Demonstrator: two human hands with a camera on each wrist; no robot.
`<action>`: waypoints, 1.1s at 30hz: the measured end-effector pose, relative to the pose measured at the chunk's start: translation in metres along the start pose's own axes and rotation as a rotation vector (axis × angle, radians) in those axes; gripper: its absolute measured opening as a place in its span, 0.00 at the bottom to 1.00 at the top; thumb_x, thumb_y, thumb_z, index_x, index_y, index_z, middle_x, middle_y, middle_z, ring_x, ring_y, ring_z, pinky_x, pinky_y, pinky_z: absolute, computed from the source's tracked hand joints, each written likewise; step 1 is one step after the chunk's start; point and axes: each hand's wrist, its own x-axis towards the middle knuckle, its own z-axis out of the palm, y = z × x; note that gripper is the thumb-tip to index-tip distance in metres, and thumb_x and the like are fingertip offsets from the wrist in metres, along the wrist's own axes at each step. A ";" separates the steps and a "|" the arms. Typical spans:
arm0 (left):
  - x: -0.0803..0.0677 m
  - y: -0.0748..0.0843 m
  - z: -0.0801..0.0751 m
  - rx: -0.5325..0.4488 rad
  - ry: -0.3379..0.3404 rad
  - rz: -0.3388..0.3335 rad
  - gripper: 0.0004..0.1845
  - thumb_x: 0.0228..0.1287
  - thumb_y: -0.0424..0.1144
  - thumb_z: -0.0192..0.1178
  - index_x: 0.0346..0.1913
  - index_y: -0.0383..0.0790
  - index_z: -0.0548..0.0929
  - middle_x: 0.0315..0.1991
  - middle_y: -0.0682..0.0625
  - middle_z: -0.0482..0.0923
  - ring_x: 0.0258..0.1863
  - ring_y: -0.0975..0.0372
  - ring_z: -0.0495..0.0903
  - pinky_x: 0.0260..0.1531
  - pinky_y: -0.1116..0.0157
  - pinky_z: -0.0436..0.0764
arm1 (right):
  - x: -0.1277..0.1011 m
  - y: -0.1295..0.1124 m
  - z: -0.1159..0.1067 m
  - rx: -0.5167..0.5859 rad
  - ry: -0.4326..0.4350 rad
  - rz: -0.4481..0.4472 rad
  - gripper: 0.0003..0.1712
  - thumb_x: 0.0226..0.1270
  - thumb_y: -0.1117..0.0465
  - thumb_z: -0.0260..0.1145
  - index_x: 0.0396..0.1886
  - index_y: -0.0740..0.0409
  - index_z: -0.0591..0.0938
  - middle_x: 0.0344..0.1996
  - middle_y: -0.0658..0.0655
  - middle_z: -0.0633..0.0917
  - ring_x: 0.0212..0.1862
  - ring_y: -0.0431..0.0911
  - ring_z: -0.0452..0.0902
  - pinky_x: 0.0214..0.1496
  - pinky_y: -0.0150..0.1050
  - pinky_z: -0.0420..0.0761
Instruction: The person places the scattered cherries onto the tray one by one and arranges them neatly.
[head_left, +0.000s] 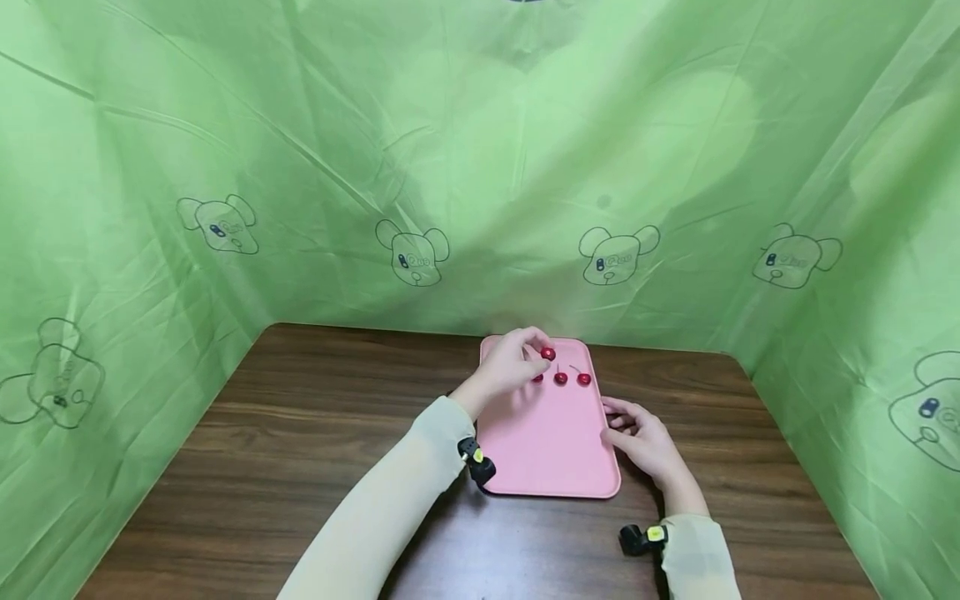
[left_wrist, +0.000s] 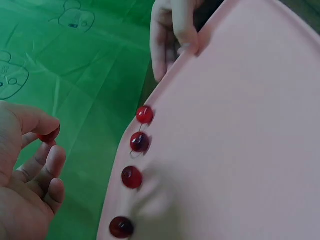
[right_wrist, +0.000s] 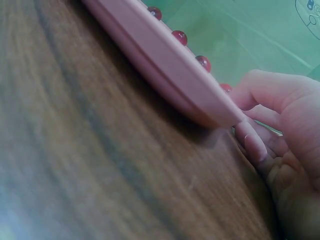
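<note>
So a single glossy cherry [head_left: 548, 354] is pinched in the left-hand grip [head_left: 512, 364], between thumb and index finger, and it's held above the far end of a pink tray [head_left: 549, 450]. It's round, shiny and deep red, with a pale spot picked out on it in the head view; in the left wrist view it's mostly covered by the thumb and finger. Four more cherries [head_left: 561, 378] are lined up across the far end of the tray, same dark red, kinda glassy, with thin stems seen on a couple of them. The tray's right rim is pinched by the right-hand grip [head_left: 641, 435], thumb at the edge and fingers against the outside. The tray itself is plain pink with rounded corners and a low raised lip, set on a brown wood-grain surface [head_left: 337, 400]. As for writing, cartoon animal heads [head_left: 412, 258] are printed on the green curtain [head_left: 525, 150], each drawn in thin dark outline, and a short word seemingly starting with Q is printed on some, but it's too faint to be read for sure.
</note>
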 end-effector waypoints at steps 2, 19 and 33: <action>0.001 0.000 0.006 -0.010 0.001 -0.012 0.15 0.71 0.32 0.70 0.58 0.39 0.87 0.51 0.47 0.84 0.31 0.58 0.80 0.35 0.66 0.79 | 0.000 0.000 -0.001 0.004 -0.001 0.000 0.33 0.67 0.68 0.77 0.72 0.63 0.82 0.59 0.64 0.88 0.51 0.49 0.81 0.49 0.32 0.78; 0.000 -0.003 0.069 -0.029 0.023 -0.055 0.15 0.67 0.30 0.72 0.55 0.41 0.88 0.48 0.50 0.87 0.36 0.60 0.85 0.39 0.66 0.84 | 0.001 0.001 -0.001 0.000 0.006 -0.020 0.33 0.66 0.69 0.77 0.71 0.64 0.82 0.58 0.64 0.88 0.50 0.48 0.81 0.48 0.32 0.79; -0.006 -0.010 0.105 0.067 0.024 -0.081 0.13 0.64 0.28 0.74 0.49 0.43 0.89 0.44 0.51 0.88 0.43 0.63 0.85 0.49 0.67 0.81 | 0.001 0.000 -0.001 0.018 0.002 -0.019 0.33 0.66 0.69 0.77 0.71 0.64 0.82 0.58 0.65 0.88 0.50 0.49 0.81 0.48 0.32 0.79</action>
